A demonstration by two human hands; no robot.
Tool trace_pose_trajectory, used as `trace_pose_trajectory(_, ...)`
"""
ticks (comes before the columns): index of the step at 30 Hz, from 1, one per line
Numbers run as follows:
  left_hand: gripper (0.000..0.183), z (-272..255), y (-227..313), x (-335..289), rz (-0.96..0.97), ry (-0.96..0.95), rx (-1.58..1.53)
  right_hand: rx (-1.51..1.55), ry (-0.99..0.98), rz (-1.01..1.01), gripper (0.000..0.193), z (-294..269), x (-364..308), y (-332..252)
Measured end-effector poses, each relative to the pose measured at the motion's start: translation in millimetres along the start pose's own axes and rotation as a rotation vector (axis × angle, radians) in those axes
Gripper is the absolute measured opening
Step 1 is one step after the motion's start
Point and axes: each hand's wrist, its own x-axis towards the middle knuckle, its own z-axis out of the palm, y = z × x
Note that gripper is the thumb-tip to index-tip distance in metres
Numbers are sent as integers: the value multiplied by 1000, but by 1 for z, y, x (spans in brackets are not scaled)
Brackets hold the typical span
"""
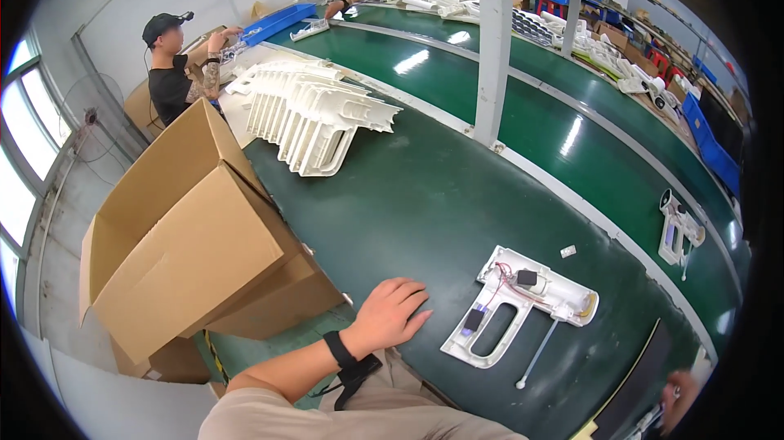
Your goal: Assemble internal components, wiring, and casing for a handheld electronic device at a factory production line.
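Wired, handled half-shell (539,291) is lying three o'clock from the nearer, empty left hand (388,312), axis ten-to-four; right hand's (679,397) grip unclear.

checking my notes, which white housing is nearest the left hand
The housing with red wires, on the table right of the left hand; another lies on the belt, and the stack is farther off.

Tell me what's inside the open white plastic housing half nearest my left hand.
The white plastic housing half holds red wires, two black blocks and a yellowish piece at its right end. Whatever lies beneath those parts is covered and can't be seen.
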Motion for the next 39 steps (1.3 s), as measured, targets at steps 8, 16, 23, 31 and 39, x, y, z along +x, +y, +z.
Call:
trace_pose_trajectory(8,31,-7,117,44,512,35,-744,-47,171,407,34,85,-86,-87)
trace_pose_trajectory(16,38,87,236,43,794,-414,-1080,-156,241,421,43,113,-77,-107)
trace_pose_trajectory(23,33,145,306,40,282,-775,-1147,-164,220,725,51,111,-79,-132)
trace_pose_trajectory(31,20,185,342,59,-503,-1105,-1415,-234,311,702,52,121,-85,-125)
trace_pose_trajectory(39,31,194,366,41,-417,-942,-1411,-238,406,639,41,111,-83,-143)
